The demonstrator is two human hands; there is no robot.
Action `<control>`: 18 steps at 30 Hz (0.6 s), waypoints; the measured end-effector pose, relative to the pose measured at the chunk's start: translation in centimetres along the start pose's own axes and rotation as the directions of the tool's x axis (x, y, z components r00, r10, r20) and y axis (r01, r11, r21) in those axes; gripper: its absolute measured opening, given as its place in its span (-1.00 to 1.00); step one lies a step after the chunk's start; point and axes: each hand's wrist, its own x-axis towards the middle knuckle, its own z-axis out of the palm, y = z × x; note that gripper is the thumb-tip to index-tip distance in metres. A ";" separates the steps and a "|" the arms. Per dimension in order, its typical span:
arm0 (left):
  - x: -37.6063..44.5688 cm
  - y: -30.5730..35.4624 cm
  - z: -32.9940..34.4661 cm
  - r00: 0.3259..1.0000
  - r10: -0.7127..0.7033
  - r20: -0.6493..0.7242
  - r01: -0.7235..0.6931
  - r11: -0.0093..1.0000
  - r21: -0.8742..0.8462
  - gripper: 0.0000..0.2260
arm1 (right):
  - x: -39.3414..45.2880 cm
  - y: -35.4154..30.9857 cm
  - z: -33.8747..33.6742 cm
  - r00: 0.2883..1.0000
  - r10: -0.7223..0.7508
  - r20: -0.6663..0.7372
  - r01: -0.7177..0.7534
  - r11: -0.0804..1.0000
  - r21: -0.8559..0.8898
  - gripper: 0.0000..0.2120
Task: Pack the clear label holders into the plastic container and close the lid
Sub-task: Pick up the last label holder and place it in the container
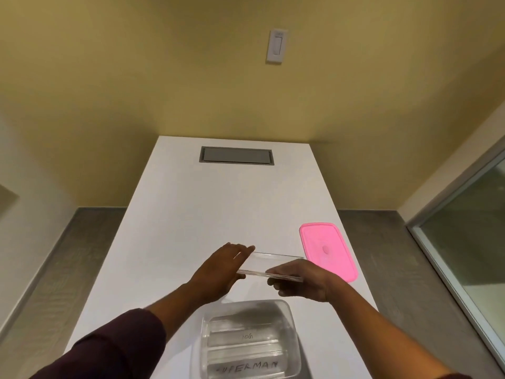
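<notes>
A clear label holder [270,265], a flat transparent strip, hangs above the white table [191,214] between both hands. My left hand [221,272] grips its left end with fingers stretched along it. My right hand [303,283] pinches its right front edge. Just in front of the hands, nearer me, the clear plastic container [247,310] stands open on the table; clear holders lie inside it, one with handwriting on it. The pink lid [328,250] lies flat on the table to the right, beyond my right hand.
A grey recessed panel [236,155] is set into the far end of the table. The table's right edge runs close beside the pink lid. A glass partition [464,228] stands at the right, a light switch [277,46] on the yellow wall.
</notes>
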 end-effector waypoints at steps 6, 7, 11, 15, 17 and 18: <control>-2.1 -0.5 -0.2 0.988 -0.113 0.106 0.118 0.992 -0.044 -0.46 | -0.5 1.0 0.1 0.886 -0.124 -0.447 0.129 0.991 -0.018 -0.73; -2.3 -0.6 -0.3 0.977 -0.149 0.155 0.158 0.986 -0.049 -0.48 | -0.6 0.9 0.3 0.858 -0.160 -0.489 0.167 0.985 -0.030 -0.74; -2.8 -0.9 -0.7 0.905 -0.299 0.302 0.351 0.926 -0.138 -0.54 | -0.9 0.3 1.7 0.735 -0.423 -0.529 0.215 0.886 -0.410 -0.67; -2.8 -0.9 -1.0 0.867 -0.341 0.364 0.438 0.869 -0.230 -0.56 | -0.8 1.0 3.3 0.741 -0.631 -0.229 0.044 0.385 -0.922 -0.35; -2.8 -1.0 -1.2 0.866 -0.326 0.379 0.435 0.864 -0.252 -0.58 | -0.8 1.6 3.7 0.737 -0.661 -0.141 -0.002 0.206 -0.978 -0.24; -2.8 -1.1 -1.2 0.867 -0.318 0.383 0.431 0.864 -0.261 -0.59 | -0.8 1.8 3.8 0.724 -0.678 -0.128 -0.020 0.165 -0.986 -0.23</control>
